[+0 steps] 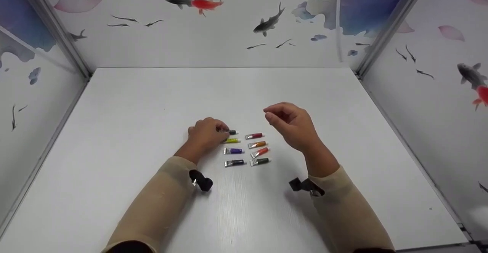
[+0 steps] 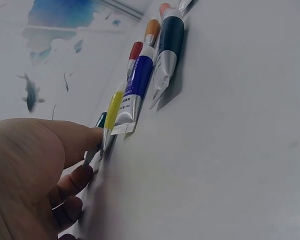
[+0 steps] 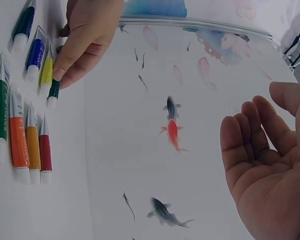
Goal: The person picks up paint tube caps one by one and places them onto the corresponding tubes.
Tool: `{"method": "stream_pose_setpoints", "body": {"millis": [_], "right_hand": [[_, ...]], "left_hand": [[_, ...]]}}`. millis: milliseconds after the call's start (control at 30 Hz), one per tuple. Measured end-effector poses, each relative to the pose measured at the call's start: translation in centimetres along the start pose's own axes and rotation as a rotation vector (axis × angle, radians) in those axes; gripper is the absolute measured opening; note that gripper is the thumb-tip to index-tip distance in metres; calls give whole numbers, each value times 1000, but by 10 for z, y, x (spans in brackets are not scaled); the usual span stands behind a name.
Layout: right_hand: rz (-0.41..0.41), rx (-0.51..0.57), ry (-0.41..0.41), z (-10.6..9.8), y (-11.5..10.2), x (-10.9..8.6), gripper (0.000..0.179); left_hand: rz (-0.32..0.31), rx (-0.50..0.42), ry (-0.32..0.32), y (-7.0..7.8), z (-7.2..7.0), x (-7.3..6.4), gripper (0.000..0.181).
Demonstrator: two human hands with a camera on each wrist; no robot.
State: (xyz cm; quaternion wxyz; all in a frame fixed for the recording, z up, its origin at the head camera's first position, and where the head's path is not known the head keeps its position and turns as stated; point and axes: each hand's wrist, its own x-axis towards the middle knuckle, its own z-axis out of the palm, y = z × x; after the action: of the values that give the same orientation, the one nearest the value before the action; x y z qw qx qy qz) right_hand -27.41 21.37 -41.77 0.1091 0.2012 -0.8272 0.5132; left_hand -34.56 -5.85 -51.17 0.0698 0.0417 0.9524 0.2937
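Paint tubes with white caps lie in two columns on the white table. At the far end of the left column, my left hand [image 1: 206, 134] pinches the silver tail of a dark green paint tube [image 3: 54, 90] between thumb and fingers. Just beside its thumb is a yellow tube [image 1: 233, 140], followed nearer me by a blue-violet tube [image 1: 234, 151] and a dark blue one [image 1: 235, 163]. Red [image 1: 256, 135], ochre [image 1: 258, 144], orange [image 1: 261, 152] and green [image 1: 261, 161] tubes form the right column. My right hand [image 1: 295, 125] is raised to their right, fingers loosely bent, holding nothing.
White panels [image 1: 228, 47] printed with fish and petals wall the table [image 1: 152, 100] at the back and both sides. Metal posts [image 1: 72, 36] stand at the back corners. Each sleeved wrist carries a small black camera mount [image 1: 202, 181].
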Motion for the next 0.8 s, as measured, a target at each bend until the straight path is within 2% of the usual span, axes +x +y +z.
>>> {"method": "stream_pose_setpoints", "body": {"millis": [300, 567, 800], "right_hand": [[3, 2, -12, 2, 0, -1, 19], [-6, 5, -10, 4, 2, 1, 19], [5, -7, -5, 3, 5, 2, 19]], "left_hand": [[10, 22, -43, 3, -6, -1, 19], [-2, 28, -49, 1, -8, 0, 23], [-28, -37, -26, -1, -8, -1, 27]]}}
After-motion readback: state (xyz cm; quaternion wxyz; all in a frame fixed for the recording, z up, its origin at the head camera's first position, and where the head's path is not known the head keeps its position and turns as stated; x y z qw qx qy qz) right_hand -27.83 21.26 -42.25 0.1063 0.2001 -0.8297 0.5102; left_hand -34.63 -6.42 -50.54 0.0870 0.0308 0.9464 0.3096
